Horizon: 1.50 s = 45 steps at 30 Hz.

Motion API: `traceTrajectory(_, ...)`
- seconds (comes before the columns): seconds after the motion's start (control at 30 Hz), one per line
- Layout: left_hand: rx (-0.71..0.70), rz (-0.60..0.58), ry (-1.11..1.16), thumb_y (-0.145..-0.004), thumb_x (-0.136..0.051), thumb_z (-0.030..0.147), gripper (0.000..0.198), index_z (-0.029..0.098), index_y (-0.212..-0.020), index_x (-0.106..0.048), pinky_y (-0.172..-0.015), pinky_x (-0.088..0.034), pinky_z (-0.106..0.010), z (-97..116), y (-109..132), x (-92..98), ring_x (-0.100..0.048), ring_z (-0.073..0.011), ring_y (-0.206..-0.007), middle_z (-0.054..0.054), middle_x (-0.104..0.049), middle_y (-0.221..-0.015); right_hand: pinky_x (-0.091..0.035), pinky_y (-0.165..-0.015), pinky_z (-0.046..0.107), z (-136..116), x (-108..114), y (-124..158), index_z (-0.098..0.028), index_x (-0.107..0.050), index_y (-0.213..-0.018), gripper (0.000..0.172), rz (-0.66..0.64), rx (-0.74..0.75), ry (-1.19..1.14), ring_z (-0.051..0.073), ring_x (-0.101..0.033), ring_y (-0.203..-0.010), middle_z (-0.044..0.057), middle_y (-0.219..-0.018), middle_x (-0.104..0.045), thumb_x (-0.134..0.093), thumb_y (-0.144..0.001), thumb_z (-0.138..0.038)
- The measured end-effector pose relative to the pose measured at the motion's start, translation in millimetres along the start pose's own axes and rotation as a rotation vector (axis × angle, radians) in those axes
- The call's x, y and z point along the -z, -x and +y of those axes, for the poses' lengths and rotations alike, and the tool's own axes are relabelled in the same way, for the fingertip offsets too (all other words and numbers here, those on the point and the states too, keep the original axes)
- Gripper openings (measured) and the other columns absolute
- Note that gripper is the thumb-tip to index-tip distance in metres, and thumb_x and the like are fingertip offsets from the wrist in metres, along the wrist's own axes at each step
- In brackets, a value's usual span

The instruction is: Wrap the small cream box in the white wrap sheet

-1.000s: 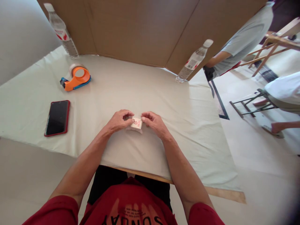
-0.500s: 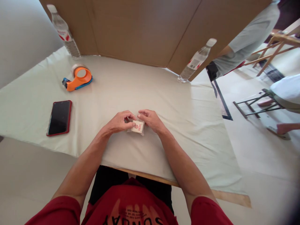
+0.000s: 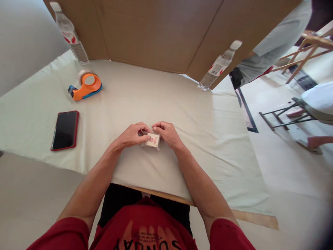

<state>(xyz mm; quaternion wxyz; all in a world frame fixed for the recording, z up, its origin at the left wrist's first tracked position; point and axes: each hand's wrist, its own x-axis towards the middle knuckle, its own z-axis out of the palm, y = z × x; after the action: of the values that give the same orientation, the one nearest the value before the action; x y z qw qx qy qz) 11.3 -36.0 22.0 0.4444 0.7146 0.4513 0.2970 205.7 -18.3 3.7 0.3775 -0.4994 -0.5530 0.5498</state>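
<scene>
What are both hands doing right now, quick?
Left hand: closed on the small pale packet, thumb on top.
Right hand: fingers curled, right by the packet; whether it grips anything cannot be told.

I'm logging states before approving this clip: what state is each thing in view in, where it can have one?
Packet: printed side up, in clear wrapping; sealed or opened, cannot tell
Left hand: grip on packet
Right hand: at packet's corner; grip unclear
Phone: flat, screen dark
Tape dispenser: lying on the cloth
Left bottle: upright, capped
Right bottle: upright, capped
Cardboard: standing, creased
</scene>
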Motion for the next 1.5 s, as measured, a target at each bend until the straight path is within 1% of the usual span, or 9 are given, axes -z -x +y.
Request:
traceTrajectory(0.3, 0.024, -0.004, -0.004, -0.071, -0.063, 0.032, 0.020, 0.018, -0.084, -0.069, -0.072, -0.048, -0.028, -1.1, -0.9, -0.9, -0.058, -0.0143, -0.074, -0.002, -0.066, -0.088, -0.038, -0.058, 0.025, 0.3, -1.3, 1.0, -0.019, -0.064, -0.075, 0.019, -0.001, 0.006, -0.011, 0.011, -0.047, -0.060, -0.004, -0.066, -0.057, -0.065, -0.069, -0.037)
traceTrajectory(0.4, 0.001, 0.012, -0.036, -0.072, -0.064, 0.034, 0.022, 0.018, -0.084, -0.070, -0.076, -0.050, -0.030, -3.1, -2.0, -1.3, -0.059, -0.0163, -0.080, -0.004, -0.064, -0.092, -0.037, -0.057, 0.025, -0.4, -1.3, 1.4, -0.019, -0.063, -0.074, 0.020, 0.002, -0.005, -0.012, 0.010, -0.046, -0.059, -0.004, -0.065, -0.056, -0.065, -0.069, -0.037)
traceTrajectory(0.57, -0.003, 0.043, -0.062, -0.070, -0.066, 0.036, 0.023, 0.018, -0.083, -0.070, -0.089, -0.049, -0.034, -3.4, -3.0, -1.3, -0.058, -0.0240, -0.110, -0.010, -0.061, -0.121, -0.034, -0.054, 0.024, -5.7, -0.7, 3.6, -0.019, -0.063, -0.073, 0.020, -0.005, -0.059, -0.014, 0.009, -0.042, -0.056, -0.005, -0.062, -0.054, -0.066, -0.068, -0.038)
traceTrajectory(0.63, 0.009, 0.037, -0.038, -0.069, -0.066, 0.036, 0.022, 0.018, -0.082, -0.069, -0.091, -0.048, -0.034, -2.0, -2.7, -1.4, -0.057, -0.0246, -0.113, -0.010, -0.059, -0.132, -0.033, -0.053, 0.024, -8.5, -0.2, 4.5, -0.019, -0.063, -0.072, 0.021, -0.014, -0.081, -0.021, 0.010, -0.043, -0.056, -0.005, -0.062, -0.054, -0.067, -0.067, -0.039)
traceTrajectory(0.7, 0.047, 0.006, 0.006, -0.070, -0.066, 0.035, 0.021, 0.018, -0.082, -0.068, -0.084, -0.048, -0.032, -0.6, -2.1, -1.8, -0.061, -0.0214, -0.100, -0.009, -0.066, -0.122, -0.033, -0.053, 0.024, -10.6, 0.4, 5.2, -0.019, -0.063, -0.071, 0.021, -0.028, -0.099, -0.035, 0.010, -0.044, -0.056, -0.004, -0.062, -0.056, -0.068, -0.065, -0.039)
traceTrajectory(0.77, 0.102, -0.030, 0.058, -0.072, -0.065, 0.034, 0.021, 0.018, -0.084, -0.067, -0.072, -0.046, -0.029, 0.2, -1.6, -2.5, -0.060, -0.0170, -0.081, -0.005, -0.070, -0.098, -0.034, -0.054, 0.025, -11.7, 1.0, 5.4, -0.019, -0.063, -0.071, 0.021, -0.043, -0.109, -0.047, 0.010, -0.045, -0.057, -0.004, -0.062, -0.057, -0.069, -0.065, -0.038)
traceTrajectory(0.87, 0.135, -0.050, 0.118, -0.073, -0.065, 0.032, 0.020, 0.017, -0.086, -0.067, -0.064, -0.041, -0.026, 0.6, -1.0, -3.7, -0.055, -0.0138, -0.070, -0.001, -0.066, -0.080, -0.035, -0.055, 0.025, -11.9, 1.7, 5.5, -0.019, -0.064, -0.070, 0.021, -0.055, -0.110, -0.040, 0.010, -0.044, -0.056, -0.004, -0.061, -0.056, -0.069, -0.065, -0.038)
traceTrajectory(1.27, 0.173, -0.010, 0.190, -0.070, -0.067, 0.030, 0.025, 0.017, -0.090, -0.061, -0.060, -0.038, -0.023, 7.9, -1.3, -3.9, -0.050, -0.0114, -0.068, 0.002, -0.059, -0.077, -0.035, -0.056, 0.025, -7.9, 1.9, 5.5, -0.019, -0.064, -0.074, 0.020, -0.060, -0.057, 0.017, 0.010, -0.046, -0.058, -0.004, -0.066, -0.058, -0.067, -0.069, -0.038)
traceTrajectory(1.5, 0.166, -0.018, 0.196, -0.071, -0.068, 0.032, 0.026, 0.017, -0.091, -0.062, -0.061, -0.038, -0.024, 3.5, -1.2, -4.7, -0.050, -0.0116, -0.068, 0.003, -0.058, -0.076, -0.037, -0.058, 0.025, -11.7, 2.8, 8.2, -0.019, -0.064, -0.074, 0.020, -0.085, -0.022, 0.055, 0.011, -0.047, -0.060, -0.003, -0.067, -0.058, -0.064, -0.073, -0.039)
